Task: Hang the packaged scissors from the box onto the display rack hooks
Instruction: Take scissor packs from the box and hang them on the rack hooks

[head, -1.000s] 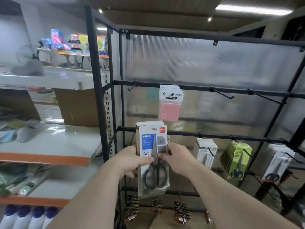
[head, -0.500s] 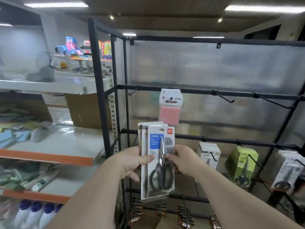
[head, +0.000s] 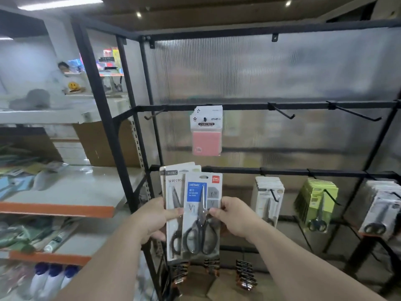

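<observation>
— What do we enter first?
— The display rack (head: pixel 245 106), black frame. Next, two scissors packs held upright before its lower rail, at 6 o'clock from the sticky note pack (head: pixel 207 131). The front pack (head: pixel 201 216) overlaps the rear pack (head: pixel 173 192), and neither is hung.
— And the hands?
— We log the left hand (head: pixel 156 218) at 9 o'clock, gripping the rear pack. The right hand (head: pixel 234 216) is at 3 o'clock, pinching the front pack's edge. Smallest is a bare hook (head: pixel 282 111) at 2 o'clock.

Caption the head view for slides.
Left hand and right hand hold scissors packs before the display rack, below a hanging sticky-note pack.
</observation>
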Tool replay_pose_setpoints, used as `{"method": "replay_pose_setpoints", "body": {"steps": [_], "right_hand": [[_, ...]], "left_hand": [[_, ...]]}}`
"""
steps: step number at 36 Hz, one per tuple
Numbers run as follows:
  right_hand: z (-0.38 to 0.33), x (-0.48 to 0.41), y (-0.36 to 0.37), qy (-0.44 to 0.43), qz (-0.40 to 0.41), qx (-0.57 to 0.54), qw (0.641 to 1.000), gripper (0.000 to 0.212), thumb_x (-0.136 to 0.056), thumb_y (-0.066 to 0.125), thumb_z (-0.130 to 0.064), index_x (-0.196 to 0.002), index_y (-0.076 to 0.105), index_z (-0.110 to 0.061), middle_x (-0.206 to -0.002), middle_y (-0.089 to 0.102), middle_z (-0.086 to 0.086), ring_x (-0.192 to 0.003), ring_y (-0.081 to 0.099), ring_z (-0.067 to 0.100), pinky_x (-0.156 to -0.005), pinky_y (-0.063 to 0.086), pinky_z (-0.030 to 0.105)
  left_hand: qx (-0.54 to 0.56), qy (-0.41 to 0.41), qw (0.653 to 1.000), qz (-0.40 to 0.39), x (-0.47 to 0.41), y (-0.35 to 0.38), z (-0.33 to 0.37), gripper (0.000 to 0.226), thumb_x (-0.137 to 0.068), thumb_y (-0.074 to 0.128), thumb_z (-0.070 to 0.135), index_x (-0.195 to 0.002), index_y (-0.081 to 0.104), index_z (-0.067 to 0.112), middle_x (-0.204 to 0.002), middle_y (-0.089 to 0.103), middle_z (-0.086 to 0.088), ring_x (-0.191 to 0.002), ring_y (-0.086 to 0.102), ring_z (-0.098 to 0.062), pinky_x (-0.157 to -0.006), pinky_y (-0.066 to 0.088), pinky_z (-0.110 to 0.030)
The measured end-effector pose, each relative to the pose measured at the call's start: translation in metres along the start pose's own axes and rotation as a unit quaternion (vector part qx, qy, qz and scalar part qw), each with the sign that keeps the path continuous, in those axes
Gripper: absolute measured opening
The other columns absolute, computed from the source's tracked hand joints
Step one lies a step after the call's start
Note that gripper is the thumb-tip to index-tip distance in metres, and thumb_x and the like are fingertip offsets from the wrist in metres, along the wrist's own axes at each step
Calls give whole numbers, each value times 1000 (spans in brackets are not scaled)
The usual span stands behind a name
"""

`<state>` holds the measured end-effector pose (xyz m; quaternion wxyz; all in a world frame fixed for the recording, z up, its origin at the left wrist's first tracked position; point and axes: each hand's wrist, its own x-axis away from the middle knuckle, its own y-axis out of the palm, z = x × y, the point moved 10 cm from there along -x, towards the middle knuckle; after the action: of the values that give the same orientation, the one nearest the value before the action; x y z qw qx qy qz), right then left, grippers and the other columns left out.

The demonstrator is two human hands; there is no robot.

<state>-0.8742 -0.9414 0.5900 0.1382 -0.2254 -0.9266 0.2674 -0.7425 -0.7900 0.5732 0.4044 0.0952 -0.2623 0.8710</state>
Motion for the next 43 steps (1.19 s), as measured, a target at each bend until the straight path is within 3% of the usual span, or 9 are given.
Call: {"method": "replay_pose_setpoints", "body": {"steps": [5, 9, 18, 24, 27, 37, 43], "right_hand": [[28, -11, 0, 33, 0, 37, 999, 7, -99, 57, -30, -98, 64, -29, -98, 69, -12, -93, 63, 3, -69, 47, 19], [55, -24, 5, 69, 10, 75, 995, 8, -100, 57, -26, -101, 65, -27, -98, 68, -12, -92, 62, 4, -67, 45, 19], [91, -58, 35, 112, 23, 149, 982, 17, -96, 58, -25, -80, 60, -29, -90, 69, -11, -90, 64, 15, -78, 51, 30], [98, -84, 49, 128, 34, 122, 984, 14, -99, 54, -25, -88, 63, -24, -91, 69, -8, -88, 64, 12, -79, 53, 31], [103, -94, 56, 133, 39, 105, 985, 14, -99, 54, -25, -90, 64, -25, -90, 68, -9, -85, 63, 9, -71, 50, 27], [136, -109, 69, 157, 71, 63, 983, 18, -98, 55, -28, -88, 66, -19, -81, 68, -5, -75, 63, 14, -62, 45, 25], [149, -110, 72, 160, 81, 14, 984, 15, -96, 56, -25, -91, 69, -20, -78, 69, -5, -71, 60, 17, -66, 47, 27]], "left_hand": [[4, -5, 998, 59, -14, -24, -10, 19, -95, 68, 24, -114, 64, 27, -99, 77, 2, -88, 75, -20, -76, 62, -44], [-3, -7, 997, 74, -27, -38, -16, 21, -95, 68, 23, -115, 62, 25, -100, 76, 1, -89, 74, -20, -80, 61, -46], [-31, -5, 996, 82, -52, -55, -32, 17, -96, 65, 26, -112, 60, 26, -102, 74, 2, -92, 71, -20, -84, 59, -46], [-43, 0, 996, 84, -64, -61, -37, 12, -97, 63, 27, -108, 59, 27, -101, 72, 5, -89, 69, -16, -74, 57, -37], [-44, 0, 996, 80, -69, -62, -41, 12, -97, 64, 27, -108, 59, 29, -100, 72, 6, -89, 69, -15, -75, 57, -37], [-53, -8, 996, 69, -81, -64, -52, 26, -96, 65, 29, -121, 61, 28, -106, 70, 7, -90, 65, -13, -69, 53, -32], [-48, -9, 998, 47, -87, -56, -52, 26, -95, 65, 28, -121, 60, 30, -110, 71, 7, -97, 67, -16, -83, 57, -41]]}}
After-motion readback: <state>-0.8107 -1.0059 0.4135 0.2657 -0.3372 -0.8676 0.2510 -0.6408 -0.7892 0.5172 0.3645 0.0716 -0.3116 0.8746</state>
